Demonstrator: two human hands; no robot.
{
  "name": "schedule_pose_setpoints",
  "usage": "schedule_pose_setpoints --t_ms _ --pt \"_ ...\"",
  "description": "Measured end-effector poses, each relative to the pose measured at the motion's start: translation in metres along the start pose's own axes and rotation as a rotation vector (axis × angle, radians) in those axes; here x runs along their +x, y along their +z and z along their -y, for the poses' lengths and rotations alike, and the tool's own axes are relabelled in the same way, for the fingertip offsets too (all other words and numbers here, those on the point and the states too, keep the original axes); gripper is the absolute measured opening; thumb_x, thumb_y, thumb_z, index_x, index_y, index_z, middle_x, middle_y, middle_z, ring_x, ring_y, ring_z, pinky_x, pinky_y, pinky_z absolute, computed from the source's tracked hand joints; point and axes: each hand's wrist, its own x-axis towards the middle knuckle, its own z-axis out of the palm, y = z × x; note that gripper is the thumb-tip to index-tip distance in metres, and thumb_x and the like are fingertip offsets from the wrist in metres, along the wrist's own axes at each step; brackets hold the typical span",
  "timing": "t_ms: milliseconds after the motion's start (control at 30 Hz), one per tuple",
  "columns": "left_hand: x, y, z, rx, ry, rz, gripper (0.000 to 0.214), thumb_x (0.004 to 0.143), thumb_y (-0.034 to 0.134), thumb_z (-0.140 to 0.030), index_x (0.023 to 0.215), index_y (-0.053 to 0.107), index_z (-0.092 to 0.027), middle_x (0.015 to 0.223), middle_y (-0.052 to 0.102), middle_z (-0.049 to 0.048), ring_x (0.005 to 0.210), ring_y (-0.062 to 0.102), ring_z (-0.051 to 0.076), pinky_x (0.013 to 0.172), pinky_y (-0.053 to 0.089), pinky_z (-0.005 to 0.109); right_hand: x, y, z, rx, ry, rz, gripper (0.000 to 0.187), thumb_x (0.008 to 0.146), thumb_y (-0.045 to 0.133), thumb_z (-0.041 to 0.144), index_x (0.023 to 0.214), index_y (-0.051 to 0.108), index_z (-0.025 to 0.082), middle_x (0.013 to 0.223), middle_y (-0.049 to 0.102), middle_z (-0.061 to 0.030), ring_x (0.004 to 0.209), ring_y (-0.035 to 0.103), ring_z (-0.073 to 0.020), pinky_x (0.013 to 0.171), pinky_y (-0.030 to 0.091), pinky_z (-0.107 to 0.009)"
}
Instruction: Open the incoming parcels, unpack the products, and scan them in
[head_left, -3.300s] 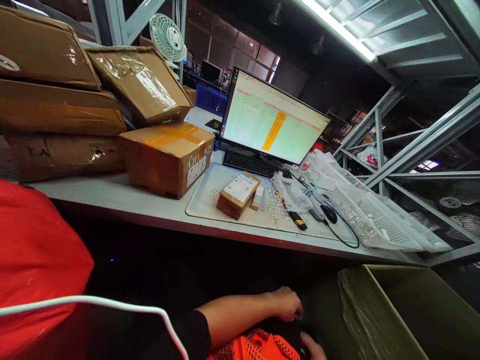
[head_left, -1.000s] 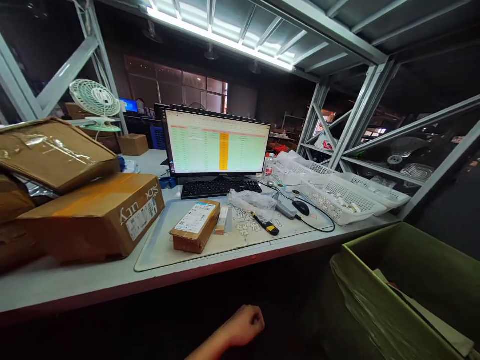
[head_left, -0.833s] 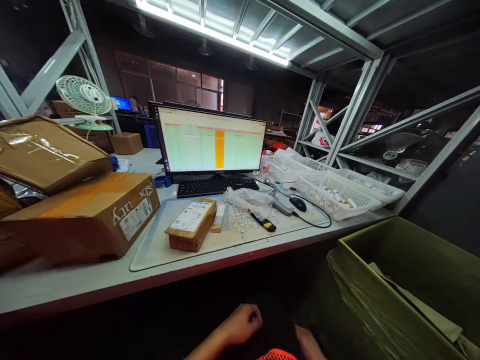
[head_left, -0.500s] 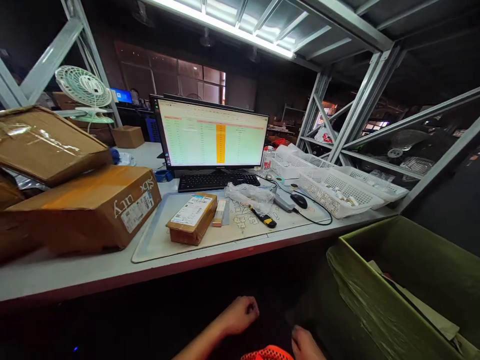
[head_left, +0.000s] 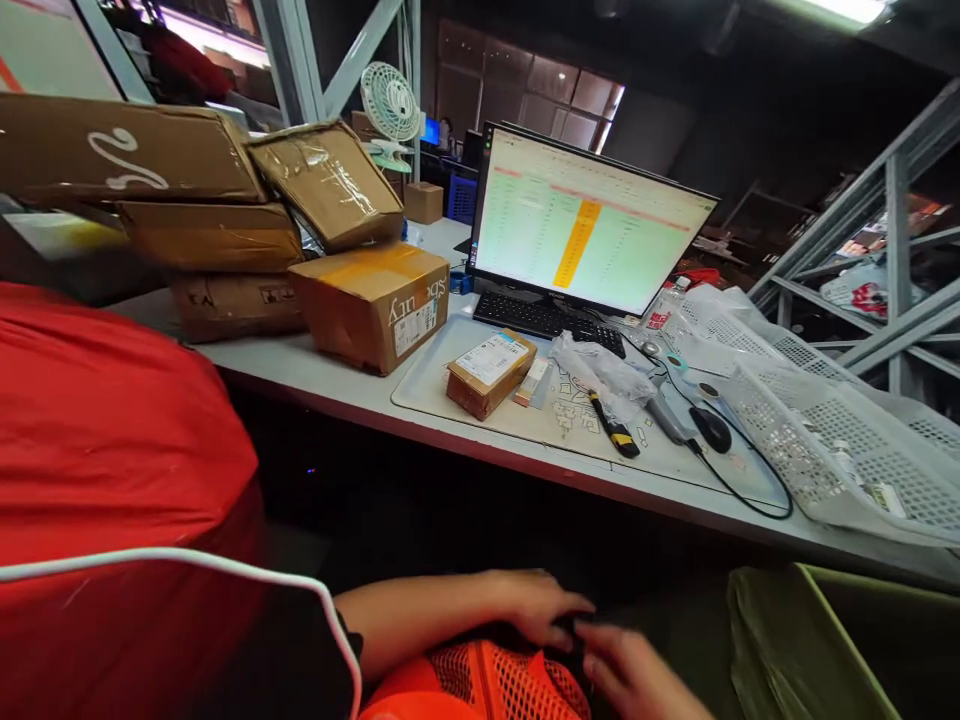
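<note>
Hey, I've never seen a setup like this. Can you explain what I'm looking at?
There's no machine: these are a person's own bare left hand and right hand. Every picture comes from one camera worn on their head, facing forward and down. On the desk are a monitor, keyboard, small labelled box, black-and-yellow tool, cartons and white baskets. The hands are close together beside orange mesh fabric; it's too dark and blurred to tell what they hold, if anything.

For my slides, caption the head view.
Left hand and right hand close together by orange mesh vest at computer desk.
</note>
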Motion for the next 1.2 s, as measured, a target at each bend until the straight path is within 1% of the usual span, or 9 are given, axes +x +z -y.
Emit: schedule_pose_setpoints --t_ms 100,200,367,467,600,700,867,1067,1200 --pt "-0.053 -0.081 -0.035 0.06 0.203 -0.509 0.041 0.1 0.066 -0.041 0.138 0.069 -0.026 0.129 0.078 0.0092 0.119 0.074 0.028 0.105 0.059 0.04 0.028 -0.084 0.045 0.044 -0.179 -0.234 0.049 0.105 0.053 0.051 0.14 0.073 0.023 0.132 0.076 -0.0126 0.122 0.071 -0.0279 0.109 0.056 -0.042" --pt "-0.108 -0.166 -0.052 0.349 0.131 -1.116 0.031 0.103 0.064 -0.037 0.131 0.07 -0.024 0.132 0.074 0.0106 0.132 0.065 0.027 0.12 0.047 0.046 0.093 -0.146 0.093 0.004 -0.387 -0.445 0.044 0.104 0.057 0.049 0.135 0.074 0.023 0.113 0.079 -0.0102 0.097 0.075 -0.0242 0.092 0.061 -0.04" --pt "-0.14 -0.244 -0.009 0.465 -0.498 -1.164 0.08 0.078 0.086 -0.058 0.146 0.062 -0.024 0.169 0.043 0.0152 0.153 0.041 0.046 0.126 0.034 0.066 0.242 -0.164 0.151 -0.151 -0.508 -0.359 0.042 0.101 0.063 0.038 0.136 0.071 0.017 0.141 0.069 -0.0173 0.125 0.068 -0.0298 0.096 0.061 -0.042" --pt "-0.148 -0.258 0.024 0.1 -0.553 -1.255 0.067 0.089 0.062 -0.07 0.133 0.071 -0.02 0.143 0.068 0.0145 0.129 0.066 0.038 0.112 0.053 0.053 0.296 -0.15 0.161 -0.359 -0.456 -0.25 0.056 0.1 0.068 0.047 0.146 0.065 0.016 0.165 0.047 -0.0214 0.155 0.044 -0.0356 0.123 0.042 -0.051" --pt "-0.163 -0.26 0.047 -0.431 -0.656 -1.374 0.071 0.093 0.04 -0.076 0.105 0.075 -0.015 0.087 0.077 0.0126 0.081 0.075 0.032 0.07 0.064 0.045 0.31 -0.148 0.147 -0.524 -0.405 -0.21 0.066 0.097 0.069 0.056 0.15 0.06 0.017 0.169 0.042 -0.0194 0.159 0.035 -0.0425 0.126 0.037 -0.057" --pt "-0.167 -0.253 0.05 -0.314 -0.73 -1.489 0.054 0.088 0.056 -0.065 0.103 0.073 -0.016 0.091 0.078 0.0126 0.087 0.074 0.032 0.078 0.063 0.044 0.304 -0.156 0.131 -0.631 -0.301 -0.253 0.055 0.098 0.068 0.046 0.142 0.065 0.013 0.169 0.041 -0.021 0.159 0.032 -0.047 0.125 0.036 -0.061" --pt "-0.154 -0.24 0.033 0.05 -0.427 -1.561 0.054 0.097 0.053 -0.061 0.128 0.067 -0.018 0.133 0.072 0.013 0.125 0.068 0.03 0.111 0.054 0.045 0.3 -0.155 0.115 -0.621 -0.419 -0.31 0.051 0.095 0.056 0.017 0.145 0.064 0.013 0.174 0.035 -0.0169 0.165 0.022 -0.0396 0.132 0.022 -0.062" --pt "-0.148 -0.253 0.02 0.341 -0.39 -1.201 0.042 0.1 0.055 -0.053 0.119 0.074 -0.021 0.137 0.071 0.0114 0.13 0.065 0.03 0.121 0.046 0.047 0.298 -0.159 0.146 -0.182 -0.783 -0.451 0.046 0.1 0.047 0.021 0.144 0.062 0.017 0.147 0.065 -0.016 0.14 0.058 -0.0277 0.123 0.043 -0.05" --pt "-0.159 -0.273 0.021 0.299 -0.471 -1.085 0.051 0.094 0.062 -0.055 0.131 0.07 -0.02 0.139 0.071 0.0109 0.129 0.067 0.03 0.116 0.05 0.043 0.292 -0.16 0.19 -0.365 -0.83 -0.255 0.041 0.103 0.06 0.033 0.142 0.063 0.02 0.142 0.066 -0.0151 0.133 0.058 -0.0311 0.116 0.045 -0.051"
